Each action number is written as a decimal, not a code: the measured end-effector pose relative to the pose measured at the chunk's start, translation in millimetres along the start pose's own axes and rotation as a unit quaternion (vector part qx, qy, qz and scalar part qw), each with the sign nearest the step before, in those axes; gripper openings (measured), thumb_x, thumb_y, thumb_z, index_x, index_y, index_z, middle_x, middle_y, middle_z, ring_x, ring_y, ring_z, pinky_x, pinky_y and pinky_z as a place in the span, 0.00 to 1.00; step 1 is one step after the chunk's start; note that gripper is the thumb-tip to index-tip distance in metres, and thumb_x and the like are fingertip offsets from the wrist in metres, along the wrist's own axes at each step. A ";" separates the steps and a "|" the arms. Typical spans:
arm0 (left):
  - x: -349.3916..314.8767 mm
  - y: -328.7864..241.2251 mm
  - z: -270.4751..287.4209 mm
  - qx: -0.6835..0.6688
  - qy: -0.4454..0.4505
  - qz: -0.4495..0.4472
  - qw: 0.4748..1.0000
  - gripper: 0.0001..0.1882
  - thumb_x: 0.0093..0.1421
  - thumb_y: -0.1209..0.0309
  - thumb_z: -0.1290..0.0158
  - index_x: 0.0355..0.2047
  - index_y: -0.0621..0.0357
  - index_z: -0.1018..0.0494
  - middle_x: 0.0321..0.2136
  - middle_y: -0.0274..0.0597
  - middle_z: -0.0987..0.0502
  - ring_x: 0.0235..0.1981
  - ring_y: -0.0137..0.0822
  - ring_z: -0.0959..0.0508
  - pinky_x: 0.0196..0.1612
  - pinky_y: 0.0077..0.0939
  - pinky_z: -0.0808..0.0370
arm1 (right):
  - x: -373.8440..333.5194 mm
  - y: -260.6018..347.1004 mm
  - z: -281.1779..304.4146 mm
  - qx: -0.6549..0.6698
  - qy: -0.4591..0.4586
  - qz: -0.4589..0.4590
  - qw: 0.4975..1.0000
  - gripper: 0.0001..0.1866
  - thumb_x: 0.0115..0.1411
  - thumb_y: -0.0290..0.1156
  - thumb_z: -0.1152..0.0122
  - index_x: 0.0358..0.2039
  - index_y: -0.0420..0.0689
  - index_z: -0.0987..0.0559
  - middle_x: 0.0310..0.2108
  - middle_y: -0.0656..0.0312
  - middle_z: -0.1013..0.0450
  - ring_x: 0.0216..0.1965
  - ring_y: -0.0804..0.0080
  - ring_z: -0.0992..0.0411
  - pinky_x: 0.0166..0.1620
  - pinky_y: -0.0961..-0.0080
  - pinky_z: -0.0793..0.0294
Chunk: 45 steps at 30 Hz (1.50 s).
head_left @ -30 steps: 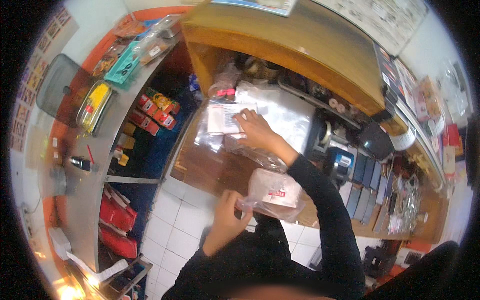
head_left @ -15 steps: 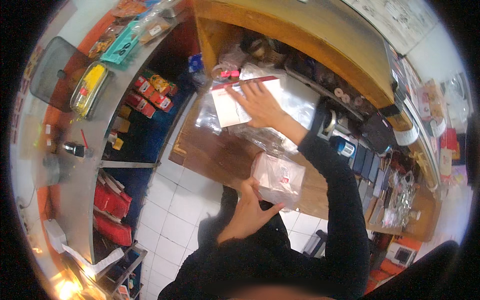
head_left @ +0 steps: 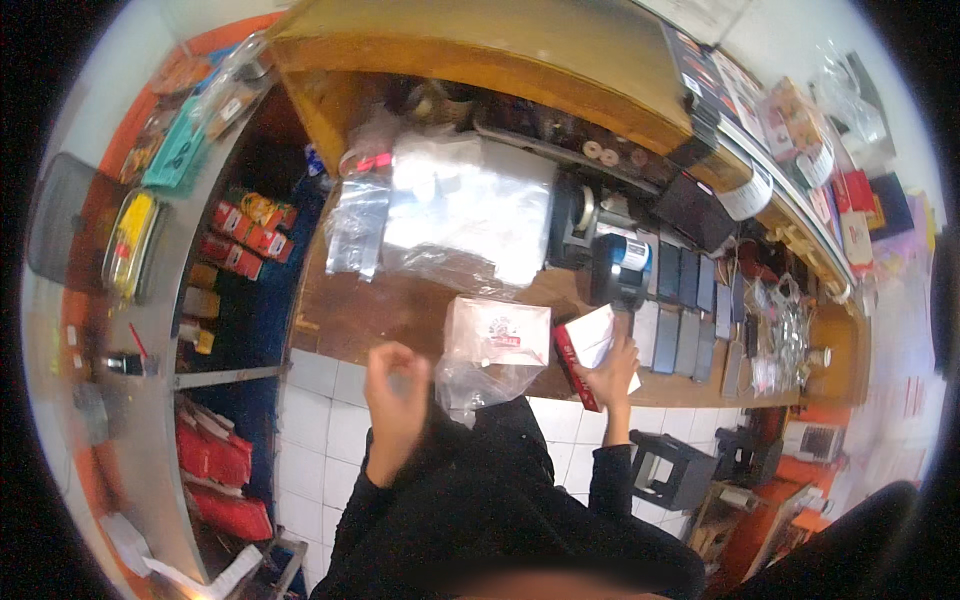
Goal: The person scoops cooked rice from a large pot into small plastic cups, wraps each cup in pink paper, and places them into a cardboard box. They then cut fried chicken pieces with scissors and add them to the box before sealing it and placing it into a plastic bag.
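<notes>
A pale pink box in a clear plastic bag lies at the front edge of the brown wooden table, the bag's loose end hanging over the edge. To the left of it my left hand is raised, fingers curved and apart from the thumb, with nothing visible between them; motion blurs it somewhat. My right hand grips a flat white box with a red side, tilted at the table edge just right of the bagged box.
A stack of clear plastic bags covers the table's back. A tape dispenser and a black-and-blue device stand to its right, beside rows of dark flat boxes. A metal-topped shelf runs along the left.
My right hand has brought the white-and-red box from atop the plastic bags to the front right. My left hand has let go of the bagged box and moved left. The view has shifted.
</notes>
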State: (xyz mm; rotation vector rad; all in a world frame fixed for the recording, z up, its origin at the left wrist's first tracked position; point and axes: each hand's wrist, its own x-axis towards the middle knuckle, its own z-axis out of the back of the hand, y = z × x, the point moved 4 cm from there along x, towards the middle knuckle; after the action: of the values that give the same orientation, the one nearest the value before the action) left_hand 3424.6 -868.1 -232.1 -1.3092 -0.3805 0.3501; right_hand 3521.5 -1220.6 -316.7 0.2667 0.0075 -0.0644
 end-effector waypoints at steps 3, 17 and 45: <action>-23.3 -37.3 -33.4 0.179 0.068 -0.091 0.977 0.34 0.45 0.69 0.35 0.51 0.62 0.39 0.44 0.53 0.34 0.45 0.47 0.30 0.50 0.37 0.33 | -8.5 -31.2 -35.4 0.002 0.038 -0.056 0.998 0.67 0.31 0.46 0.24 0.68 0.50 0.56 0.58 0.39 0.47 0.60 0.38 0.48 0.61 0.37 0.53; -3.5 -15.5 -25.4 -0.044 0.202 0.093 0.974 0.06 0.63 0.71 0.55 0.31 0.61 0.32 0.22 0.43 0.26 0.30 0.39 0.23 0.39 0.31 0.28 | 1.5 118.5 -57.8 0.262 -0.003 0.117 0.958 0.32 0.43 0.24 0.37 0.52 0.40 0.31 0.39 0.50 0.27 0.41 0.56 0.28 0.45 0.63 0.29; 86.8 -62.5 -57.4 0.005 0.336 0.040 0.941 0.19 0.68 0.67 0.59 0.57 0.57 0.32 0.28 0.37 0.24 0.15 0.21 0.32 0.20 0.17 0.34 | -15.6 -31.5 26.5 0.252 0.035 0.045 0.966 0.43 0.48 0.27 0.35 0.63 0.45 0.45 0.57 0.42 0.43 0.59 0.47 0.45 0.61 0.52 0.46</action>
State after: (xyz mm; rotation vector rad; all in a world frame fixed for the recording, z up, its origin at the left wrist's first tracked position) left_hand 3530.1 -892.0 -177.2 -1.3520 0.2525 -0.0423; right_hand 3503.9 -1256.9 -299.2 0.7788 0.0500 0.0359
